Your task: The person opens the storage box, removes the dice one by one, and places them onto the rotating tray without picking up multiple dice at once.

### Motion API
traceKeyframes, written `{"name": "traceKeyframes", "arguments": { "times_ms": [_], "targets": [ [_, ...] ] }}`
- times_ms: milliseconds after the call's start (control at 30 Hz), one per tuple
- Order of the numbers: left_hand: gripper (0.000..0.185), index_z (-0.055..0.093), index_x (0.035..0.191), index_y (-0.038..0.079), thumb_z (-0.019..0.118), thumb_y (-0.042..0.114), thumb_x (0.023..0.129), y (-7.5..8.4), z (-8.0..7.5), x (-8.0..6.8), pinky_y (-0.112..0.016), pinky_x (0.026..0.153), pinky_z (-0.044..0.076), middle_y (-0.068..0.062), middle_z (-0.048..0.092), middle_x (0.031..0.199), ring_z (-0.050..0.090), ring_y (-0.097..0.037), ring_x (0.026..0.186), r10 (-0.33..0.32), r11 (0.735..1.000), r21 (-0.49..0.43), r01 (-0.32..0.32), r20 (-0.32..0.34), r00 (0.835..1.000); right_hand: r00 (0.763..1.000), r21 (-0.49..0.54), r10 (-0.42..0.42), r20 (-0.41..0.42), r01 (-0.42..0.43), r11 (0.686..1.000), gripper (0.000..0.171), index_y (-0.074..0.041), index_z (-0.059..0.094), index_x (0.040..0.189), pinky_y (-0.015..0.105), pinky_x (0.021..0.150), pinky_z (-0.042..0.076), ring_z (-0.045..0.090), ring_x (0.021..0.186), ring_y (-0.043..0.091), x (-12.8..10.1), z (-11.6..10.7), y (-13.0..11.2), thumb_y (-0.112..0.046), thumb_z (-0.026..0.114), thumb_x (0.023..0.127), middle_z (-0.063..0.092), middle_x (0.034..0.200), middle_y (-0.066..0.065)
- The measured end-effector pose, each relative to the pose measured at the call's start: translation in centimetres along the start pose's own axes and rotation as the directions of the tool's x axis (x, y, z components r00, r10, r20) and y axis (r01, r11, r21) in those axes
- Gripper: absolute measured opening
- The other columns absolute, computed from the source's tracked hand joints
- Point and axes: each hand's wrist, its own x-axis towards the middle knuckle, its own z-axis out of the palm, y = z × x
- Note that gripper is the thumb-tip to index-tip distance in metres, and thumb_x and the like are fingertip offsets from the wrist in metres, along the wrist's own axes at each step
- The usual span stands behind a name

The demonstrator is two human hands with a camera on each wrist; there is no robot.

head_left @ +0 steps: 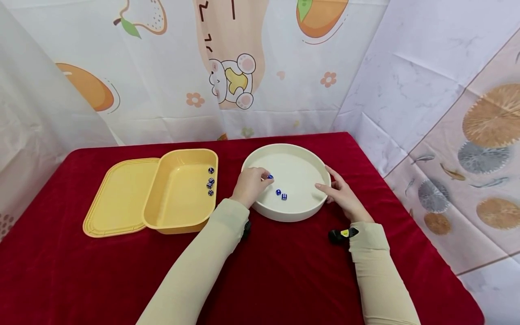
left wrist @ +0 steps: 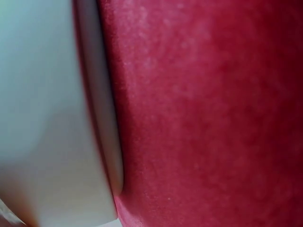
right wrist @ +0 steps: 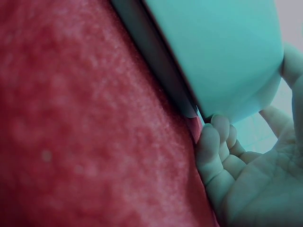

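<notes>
A round cream-white tray point(head_left: 290, 215) with a raised wall stands on the red cloth. Over its left side reaches my left hand point(head_left: 248, 186), pinching a blue die point(head_left: 270, 177) between thumb and fingertips. Two more blue dice lie on the tray floor, one die point(head_left: 278, 192) just left of the other die point(head_left: 284, 197). My right hand point(head_left: 341, 194) grips the tray's right wall, thumb over the rim and the other fingers outside. In the right wrist view, curled fingers point(right wrist: 215, 142) touch the tray's lower edge. The left wrist view shows only the tray's outer wall point(left wrist: 52, 94) and cloth.
Left of the tray is a yellow rectangular box point(head_left: 178, 198), with several blue dice point(head_left: 210, 184) along its right side. A flat yellow lid point(head_left: 118, 198) lies partly beneath the box's left side. Printed curtains point(head_left: 284, 104) hang behind the red-covered table point(head_left: 292, 271).
</notes>
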Motion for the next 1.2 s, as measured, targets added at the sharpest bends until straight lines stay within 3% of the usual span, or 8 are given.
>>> {"name": "traceKeyframes", "arguments": {
  "times_ms": [700,1033,1200],
  "targets": [
    [0.027,0.074,0.115,0.01,0.07,0.027,0.094,0.12,0.2,-0.17,-0.034,0.099,0.05,-0.005,0.074,0.109,0.064,-0.021,0.108,0.002,0.998,0.067,-0.003,0.02,1.0,1.0,0.0,-0.003,-0.005,0.003,1.0,0.081,-0.027,0.017,0.16,0.021,0.066,0.051,0.055,0.067,0.006,-0.13,0.05,-0.01,-0.027,0.065,0.095,0.049,0.098,0.005],
    [0.029,0.073,0.115,0.009,0.07,0.027,0.093,-0.02,0.26,-0.19,-0.033,0.098,0.05,-0.004,0.075,0.107,0.064,-0.021,0.108,0.029,0.996,0.088,-0.028,-0.003,1.0,1.0,-0.002,0.0,-0.009,0.0,1.0,0.081,-0.027,0.017,0.16,0.021,0.065,0.051,0.055,0.067,0.006,-0.11,0.09,-0.04,-0.028,0.066,0.095,0.049,0.098,0.004],
    [0.03,0.073,0.116,0.009,0.07,0.029,0.093,-0.16,0.26,-0.23,-0.033,0.097,0.051,-0.004,0.074,0.108,0.064,-0.021,0.106,0.036,0.998,0.055,-0.036,-0.01,0.999,1.0,-0.002,0.012,-0.012,-0.013,1.0,0.081,-0.028,0.018,0.159,0.021,0.065,0.051,0.055,0.067,0.006,-0.02,0.01,0.04,-0.028,0.066,0.095,0.049,0.098,0.005]
  ]
}}
